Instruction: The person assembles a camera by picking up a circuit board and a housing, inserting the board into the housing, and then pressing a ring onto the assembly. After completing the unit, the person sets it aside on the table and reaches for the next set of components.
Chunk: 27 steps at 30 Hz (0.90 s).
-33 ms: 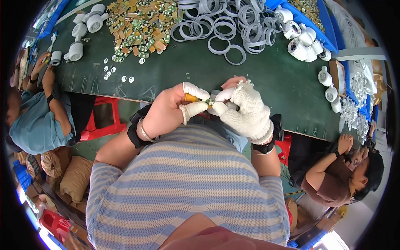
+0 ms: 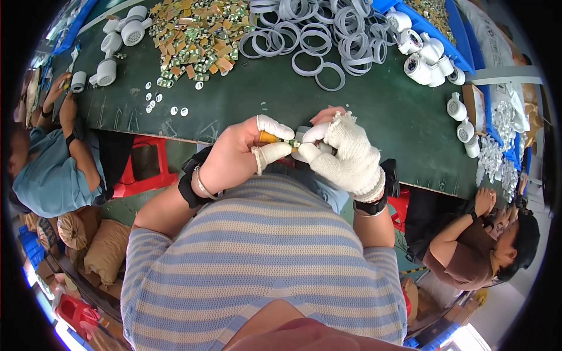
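Observation:
My left hand [image 2: 234,149], with white covers on thumb and forefinger, is closed on a yellow-handled tool [image 2: 268,137] whose thin tip points right. A small green circuit board [image 2: 295,143] sits at that tip, between the fingertips of both hands. My right hand [image 2: 348,152], in a white knitted glove with some fingertips bare, pinches the board together with a grey part [image 2: 302,132] that it mostly hides. Both hands meet just over the near edge of the green table [image 2: 234,105], in front of my striped top.
Farther back lie a heap of small circuit boards [image 2: 202,35] and a pile of grey rings [image 2: 316,41]. Small white discs [image 2: 174,110] are scattered at left. White round housings [image 2: 418,69] stand beside a blue bin [image 2: 462,41]. Co-workers sit on both sides.

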Motion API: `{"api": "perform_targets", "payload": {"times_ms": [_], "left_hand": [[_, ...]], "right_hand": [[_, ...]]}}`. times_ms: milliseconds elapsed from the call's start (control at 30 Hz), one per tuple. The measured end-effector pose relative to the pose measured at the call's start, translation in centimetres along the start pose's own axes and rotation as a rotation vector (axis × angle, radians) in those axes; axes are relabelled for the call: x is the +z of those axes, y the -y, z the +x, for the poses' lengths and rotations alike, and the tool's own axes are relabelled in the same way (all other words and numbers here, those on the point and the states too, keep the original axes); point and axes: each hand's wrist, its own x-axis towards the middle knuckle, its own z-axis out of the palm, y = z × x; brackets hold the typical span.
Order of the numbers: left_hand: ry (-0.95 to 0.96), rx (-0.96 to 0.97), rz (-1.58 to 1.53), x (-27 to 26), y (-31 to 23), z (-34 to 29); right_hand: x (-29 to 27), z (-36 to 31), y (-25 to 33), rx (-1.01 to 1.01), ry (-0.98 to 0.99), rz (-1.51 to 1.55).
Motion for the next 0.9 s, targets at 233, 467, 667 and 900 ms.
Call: {"api": "perform_targets", "payload": {"times_ms": [233, 467, 667, 900], "left_hand": [[-0.027, 0.047, 0.064, 0.0, 0.0, -0.1], [-0.045, 0.080, 0.331, 0.3, -1.6, -0.7], [-0.053, 0.215, 0.583, 0.1, -2.0, -0.5], [-0.033, 0.150, 0.512, -1.4, -1.1, -0.4]], "right_hand": [[-0.6, 0.4, -0.1, -0.025, 0.059, -0.064], [-0.2, 0.9, -0.3, -0.127, 0.068, -0.153], [0.5, 1.2, -0.6, -0.130, 0.090, -0.140], [1.0, 1.9, -0.3, -0.168, 0.128, -0.250]]}}
